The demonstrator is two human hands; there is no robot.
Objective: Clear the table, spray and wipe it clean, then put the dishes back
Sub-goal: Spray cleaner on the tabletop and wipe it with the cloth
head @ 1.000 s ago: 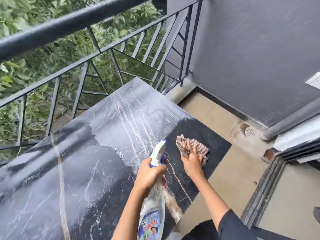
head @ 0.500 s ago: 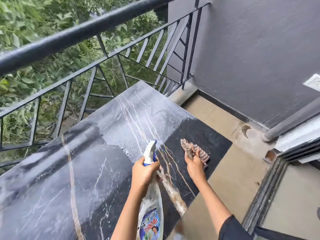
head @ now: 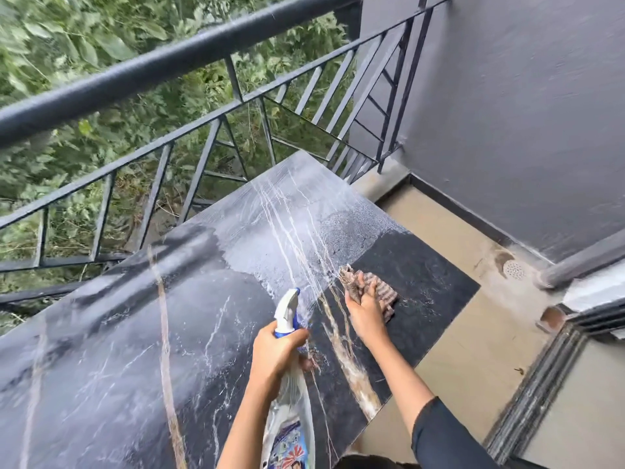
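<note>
left hand [head: 276, 346] wrapped around spray bottle [head: 288, 394] | right hand [head: 366, 311] clutching striped cloth [head: 378, 292] on wet tabletop [head: 142, 333] | risk: overspray past tabletop edge, slippery floor [head: 449, 336]

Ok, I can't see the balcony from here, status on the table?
Left hand gripping spray bottle, nozzle over table. Right hand pressing cloth on it. No dishes on the visible top.
</note>
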